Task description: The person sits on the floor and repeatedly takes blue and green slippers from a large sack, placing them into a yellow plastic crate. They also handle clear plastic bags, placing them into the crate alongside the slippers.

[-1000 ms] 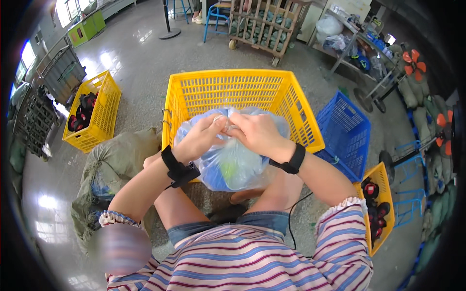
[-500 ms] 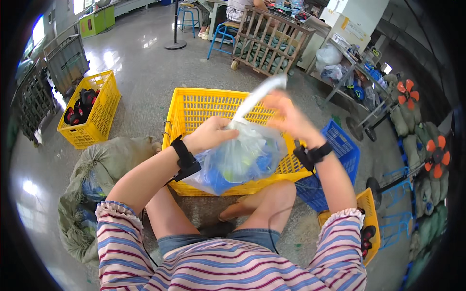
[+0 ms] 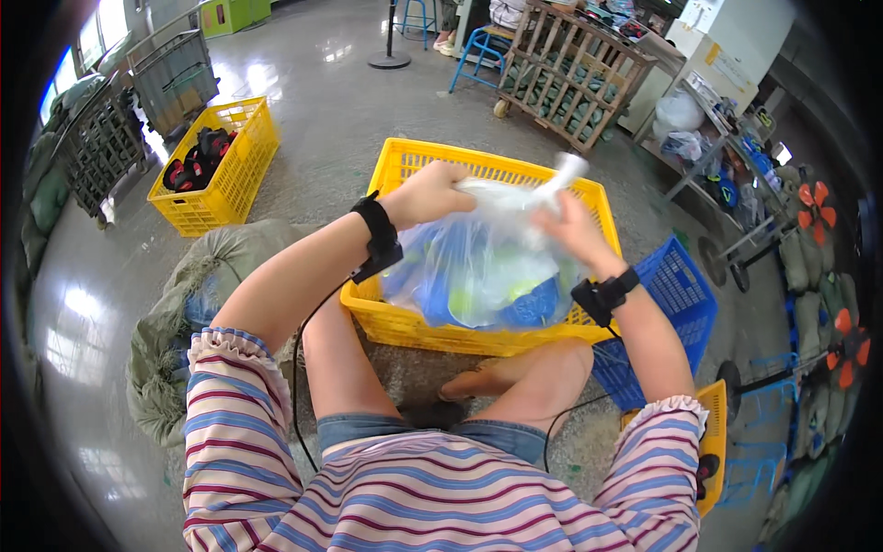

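Note:
A clear plastic bag (image 3: 492, 267) with blue and lime-green things inside rests over the large yellow crate (image 3: 441, 340) in front of my knees. My left hand (image 3: 428, 195) grips the bag's top edge on the left. On the right, my right hand (image 3: 575, 230) is closed on the bag's gathered plastic, and a twisted white end sticks up above it, slightly blurred. Between the two hands the bag's top is spread wide. What exactly the blue and green things are, the plastic hides.
To my right stands a blue crate (image 3: 667, 285), with another yellow crate (image 3: 713, 414) nearer me. A green woven sack (image 3: 166, 368) slumps at my left. Farther left is a yellow crate (image 3: 248, 156) holding black and red items. A wooden slatted cart (image 3: 575, 78) stands ahead.
The bag's neck, bunched at my left hand before, is now spread between both hands. My right hand has come down and closed on the plastic. The view has shifted left.

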`<state>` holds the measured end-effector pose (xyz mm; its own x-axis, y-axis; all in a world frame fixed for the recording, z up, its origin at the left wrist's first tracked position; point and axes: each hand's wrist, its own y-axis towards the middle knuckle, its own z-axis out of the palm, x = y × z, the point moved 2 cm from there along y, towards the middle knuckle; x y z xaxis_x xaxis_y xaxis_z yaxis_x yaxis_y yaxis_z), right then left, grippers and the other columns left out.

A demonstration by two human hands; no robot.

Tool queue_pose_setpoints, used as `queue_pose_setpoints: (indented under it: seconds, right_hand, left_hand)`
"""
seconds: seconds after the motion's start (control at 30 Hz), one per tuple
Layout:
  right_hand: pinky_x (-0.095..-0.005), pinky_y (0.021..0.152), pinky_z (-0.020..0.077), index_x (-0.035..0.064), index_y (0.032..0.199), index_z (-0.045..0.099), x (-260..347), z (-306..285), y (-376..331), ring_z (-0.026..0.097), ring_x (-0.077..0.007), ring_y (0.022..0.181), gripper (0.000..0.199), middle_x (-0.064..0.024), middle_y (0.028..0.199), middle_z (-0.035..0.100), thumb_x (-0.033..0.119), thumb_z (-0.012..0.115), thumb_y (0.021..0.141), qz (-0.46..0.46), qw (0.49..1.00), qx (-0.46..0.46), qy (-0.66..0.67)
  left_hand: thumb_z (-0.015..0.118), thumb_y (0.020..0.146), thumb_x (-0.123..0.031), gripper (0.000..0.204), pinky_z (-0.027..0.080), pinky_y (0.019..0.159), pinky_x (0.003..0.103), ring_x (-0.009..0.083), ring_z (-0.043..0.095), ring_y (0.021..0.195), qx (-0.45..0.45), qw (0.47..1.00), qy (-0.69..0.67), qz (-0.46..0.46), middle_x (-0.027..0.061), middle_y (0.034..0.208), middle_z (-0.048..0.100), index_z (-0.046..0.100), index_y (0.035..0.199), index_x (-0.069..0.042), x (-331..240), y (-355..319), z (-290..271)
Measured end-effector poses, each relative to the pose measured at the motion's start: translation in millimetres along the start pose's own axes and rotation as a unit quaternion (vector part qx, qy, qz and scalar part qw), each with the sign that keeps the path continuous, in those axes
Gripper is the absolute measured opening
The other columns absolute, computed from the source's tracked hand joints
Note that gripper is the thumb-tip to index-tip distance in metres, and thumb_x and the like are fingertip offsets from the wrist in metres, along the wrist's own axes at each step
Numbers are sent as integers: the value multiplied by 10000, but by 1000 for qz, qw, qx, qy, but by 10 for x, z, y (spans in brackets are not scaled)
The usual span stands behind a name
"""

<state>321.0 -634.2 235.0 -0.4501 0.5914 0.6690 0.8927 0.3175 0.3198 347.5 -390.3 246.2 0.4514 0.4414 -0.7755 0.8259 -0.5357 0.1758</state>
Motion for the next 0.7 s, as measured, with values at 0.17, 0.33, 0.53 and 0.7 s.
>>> queue_pose_setpoints:
  seconds: [0.17,0.33,0.53,0.7]
  right_hand:
    - [-304,668,491,0,932,626,-174,-222,-65,617,-163,728,293,-75,813,658,220,688,749,86,983,164,-20]
    - [-312,675,498,-2,986,575,-967,-1209,-324,633,-194,758,258,-80,873,656,156,633,790,149,976,-157,-2]
    - [-409,837,436,43,1065,523,130,-167,-311,531,-330,956,415,-140,989,560,113,660,680,-149,935,-152,-285]
    - [-478,891,374,86,1073,559,1040,776,-756,511,-330,983,372,-126,1029,550,172,595,712,-424,837,24,-344]
  left_hand:
    - [616,734,-212,212,435,570,329,168,571,619,45,994,88,35,100,674,610,611,769,-4,-407,62,63]
    - [539,839,-251,279,424,542,291,134,546,586,-121,978,-149,-85,64,679,620,627,760,1,7,73,-485]
    - [464,892,-293,388,453,626,308,160,576,639,-132,982,-120,-64,80,671,628,648,688,-19,-319,506,162]
    - [420,929,-245,348,486,700,303,159,618,735,-158,956,-240,60,101,809,658,626,855,25,-900,833,60]
